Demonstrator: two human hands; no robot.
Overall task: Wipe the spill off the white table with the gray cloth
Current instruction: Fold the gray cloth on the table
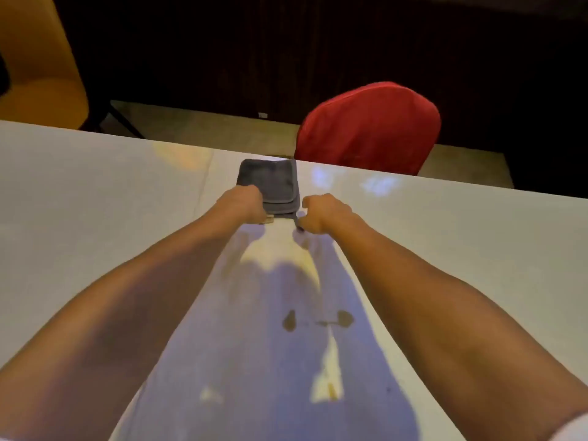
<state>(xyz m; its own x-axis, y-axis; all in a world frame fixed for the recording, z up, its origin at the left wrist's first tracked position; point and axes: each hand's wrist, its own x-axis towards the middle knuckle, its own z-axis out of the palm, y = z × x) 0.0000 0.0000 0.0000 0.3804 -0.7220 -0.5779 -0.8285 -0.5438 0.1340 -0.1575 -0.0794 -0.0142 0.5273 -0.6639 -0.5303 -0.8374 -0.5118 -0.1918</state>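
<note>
A folded gray cloth (269, 183) lies flat near the far edge of the white table (95, 192). My left hand (243, 203) grips the cloth's near left corner. My right hand (321, 213) pinches its near right corner, fingers curled down to the tabletop. Closer to me, between my forearms, two dark puddles of the spill (318, 320) sit on the table, joined by a thin trail of drops. The cloth is well beyond the spill and does not touch it.
A red covered chair (369, 128) stands just past the table's far edge, right of the cloth. An orange chair (38, 74) is at the far left. Dark floor and wall lie beyond. Bright light patches and my arms' shadows fall on the tabletop.
</note>
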